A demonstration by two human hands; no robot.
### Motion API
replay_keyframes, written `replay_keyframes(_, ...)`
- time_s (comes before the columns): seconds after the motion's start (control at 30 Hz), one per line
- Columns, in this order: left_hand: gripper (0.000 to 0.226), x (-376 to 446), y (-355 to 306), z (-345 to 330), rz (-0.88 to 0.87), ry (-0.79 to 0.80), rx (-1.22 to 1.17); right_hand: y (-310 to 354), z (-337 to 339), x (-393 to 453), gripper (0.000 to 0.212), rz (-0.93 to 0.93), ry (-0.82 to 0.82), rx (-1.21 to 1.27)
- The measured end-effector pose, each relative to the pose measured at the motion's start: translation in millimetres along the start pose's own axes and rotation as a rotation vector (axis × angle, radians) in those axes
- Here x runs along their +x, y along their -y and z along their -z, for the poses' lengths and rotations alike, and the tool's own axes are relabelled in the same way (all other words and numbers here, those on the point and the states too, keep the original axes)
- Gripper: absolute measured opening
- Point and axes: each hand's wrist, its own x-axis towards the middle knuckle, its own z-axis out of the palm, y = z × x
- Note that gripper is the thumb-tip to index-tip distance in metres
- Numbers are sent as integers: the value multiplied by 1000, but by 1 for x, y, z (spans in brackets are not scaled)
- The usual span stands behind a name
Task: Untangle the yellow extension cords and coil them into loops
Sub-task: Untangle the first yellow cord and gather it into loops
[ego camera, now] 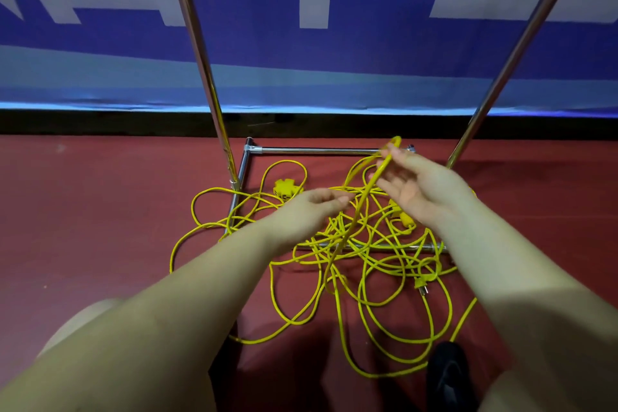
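Note:
A tangle of yellow extension cords (368,264) lies on the red floor, spread over the base of a metal rack. My right hand (414,187) is raised above the pile and pinches a loop of cord (384,164) between thumb and fingers; that strand runs down into the heap. My left hand (317,204) hovers palm down just left of this strand, fingers loosely curled, with nothing visibly in it. A yellow multi-socket block (286,189) lies beyond the left hand. Another socket end (403,216) shows under the right wrist. A plug (420,286) lies at the front right.
A chrome rack base (321,150) frames the pile, with two slanted chrome poles (200,53) (511,53) rising from it. A blue and white banner (307,10) hangs behind. A black shoe (446,375) and my knee (87,321) are close to the cords.

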Motion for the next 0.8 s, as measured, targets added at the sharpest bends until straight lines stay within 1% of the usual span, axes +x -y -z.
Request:
replay_keyframes(0.1, 17, -2, 3, -7, -28, 61, 54, 6, 3, 2, 9, -18, -5, 159)
replay_keyframes(0.17, 12, 0, 2, -9, -60, 70, 48, 9, 2, 0, 11, -20, 29, 178)
replay_keyframes(0.23, 7, 2, 1, -9, -81, 55, 45, 10, 0, -2, 12, -19, 69, 145)
replay_keyframes(0.3, 7, 3, -3, -8, -97, 7, -24, 8, 1, -3, 7, -22, 96, 27)
replay_keyframes(0.33, 5, 3, -7, -7, -102, -29, -111, 5, 1, -3, 7, -31, 99, -67)
replay_keyframes(0.43, 9, 5, -21, 1, -102, -139, -467, -10, 1, -8, 20, -87, 117, -414)
replay_keyframes(0.5, 9, 8, -25, 9, -96, -190, -663, -22, -2, -13, 25, -147, 184, -601)
replay_keyframes(0.53, 7, 9, -26, 12, -105, -204, -727, -28, -4, -17, 23, -185, 233, -668)
replay_keyframes(0.6, 6, 11, -27, 18, -126, -223, -785, -37, -7, -21, 20, -248, 335, -751)
replay_keyframes(0.67, 10, 11, -27, 23, -137, -222, -783, -41, -9, -23, 18, -252, 389, -767)
replay_keyframes(0.73, 24, 11, -27, 24, -127, -211, -759, -37, -11, -24, 12, -212, 386, -737)
replay_keyframes(0.8, 28, 10, -25, 23, -89, -189, -696, -27, -11, -21, 13, -136, 335, -681)
